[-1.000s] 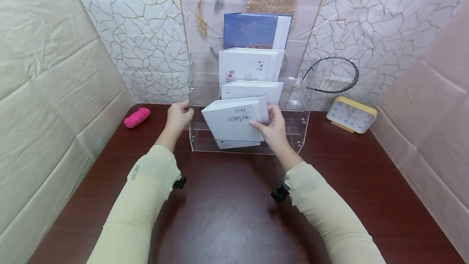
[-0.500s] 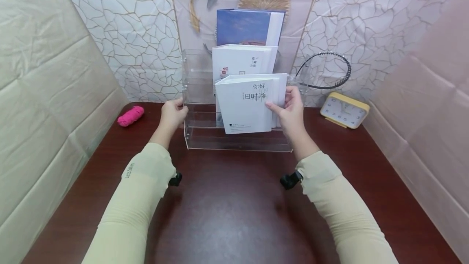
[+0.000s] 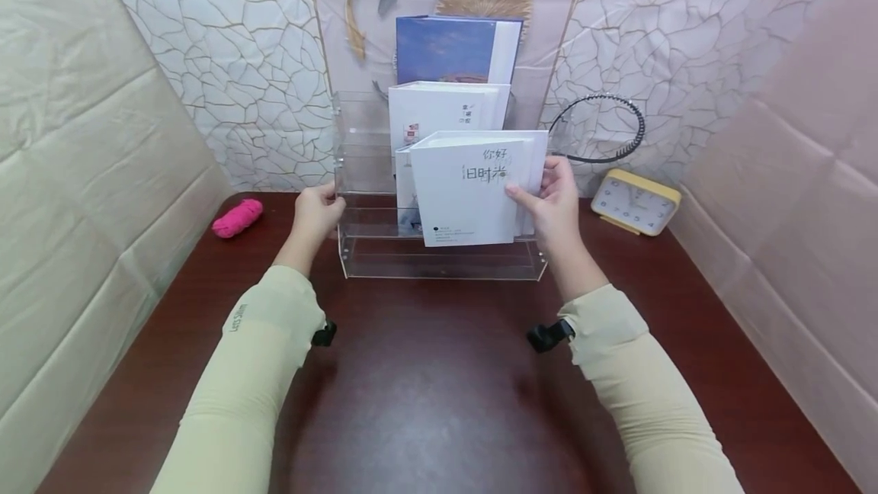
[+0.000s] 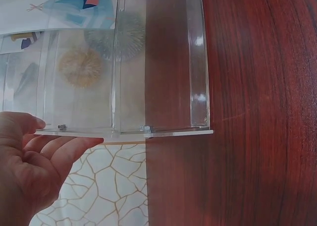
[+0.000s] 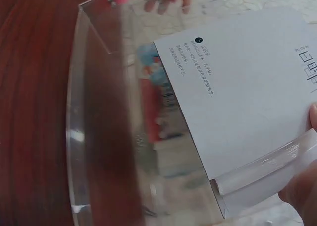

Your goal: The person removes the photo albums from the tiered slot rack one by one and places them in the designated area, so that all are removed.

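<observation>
Right hand (image 3: 559,200) pinches a white rectangular book (image 3: 469,200); left hand (image 3: 317,213) grips one side of a transparent, tiered plastic rack (image 3: 439,267) holding a blue-covered book (image 3: 442,50) and white-covered books (image 3: 428,109).

A white book (image 3: 469,197) with dark lettering is held upright, slightly tilted, its side edge pinched in the right grip (image 3: 557,197). Behind it I see a clear, tiered rack (image 3: 442,267) standing on the worktop (image 3: 432,380), its side panel between thumb and fingers of the left grip (image 3: 318,210).
</observation>
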Action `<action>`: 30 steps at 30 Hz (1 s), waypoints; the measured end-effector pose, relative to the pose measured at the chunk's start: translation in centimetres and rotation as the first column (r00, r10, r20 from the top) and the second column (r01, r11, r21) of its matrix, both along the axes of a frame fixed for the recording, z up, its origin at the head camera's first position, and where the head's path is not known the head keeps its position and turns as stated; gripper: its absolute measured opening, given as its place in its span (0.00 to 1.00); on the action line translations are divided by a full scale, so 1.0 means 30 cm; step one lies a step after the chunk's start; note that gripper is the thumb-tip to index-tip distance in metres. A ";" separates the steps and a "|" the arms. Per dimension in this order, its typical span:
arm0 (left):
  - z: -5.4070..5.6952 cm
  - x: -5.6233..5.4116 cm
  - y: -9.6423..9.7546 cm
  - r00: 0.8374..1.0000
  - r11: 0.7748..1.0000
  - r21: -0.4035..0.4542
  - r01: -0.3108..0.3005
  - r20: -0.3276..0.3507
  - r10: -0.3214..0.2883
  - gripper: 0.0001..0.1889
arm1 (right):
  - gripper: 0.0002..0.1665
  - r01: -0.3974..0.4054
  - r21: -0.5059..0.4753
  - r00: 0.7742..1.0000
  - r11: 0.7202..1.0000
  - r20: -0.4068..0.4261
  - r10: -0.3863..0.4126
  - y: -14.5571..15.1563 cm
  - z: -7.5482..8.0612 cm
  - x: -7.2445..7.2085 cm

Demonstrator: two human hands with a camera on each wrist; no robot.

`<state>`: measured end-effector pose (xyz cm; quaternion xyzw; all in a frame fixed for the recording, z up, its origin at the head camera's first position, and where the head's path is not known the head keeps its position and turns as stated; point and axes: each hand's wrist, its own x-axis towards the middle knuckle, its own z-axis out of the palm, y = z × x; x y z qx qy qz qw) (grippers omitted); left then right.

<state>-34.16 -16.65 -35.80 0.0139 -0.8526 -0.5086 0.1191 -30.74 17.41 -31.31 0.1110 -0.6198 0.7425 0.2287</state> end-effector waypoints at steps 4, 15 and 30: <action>0.006 0.002 -0.012 1.000 1.000 -0.011 -0.006 0.002 0.006 0.22 | 0.26 -0.029 -0.083 0.998 0.996 -0.066 0.023 0.062 0.051 0.025; 0.027 0.020 -0.084 1.000 0.999 0.028 -0.022 -0.007 0.022 0.24 | 0.19 0.013 -0.283 0.999 0.959 -0.041 -0.026 0.274 0.117 0.098; 0.025 0.050 -0.120 0.999 0.999 0.033 -0.030 -0.021 0.031 0.23 | 0.18 0.258 -0.330 0.846 0.908 0.532 -0.047 0.704 -0.061 0.158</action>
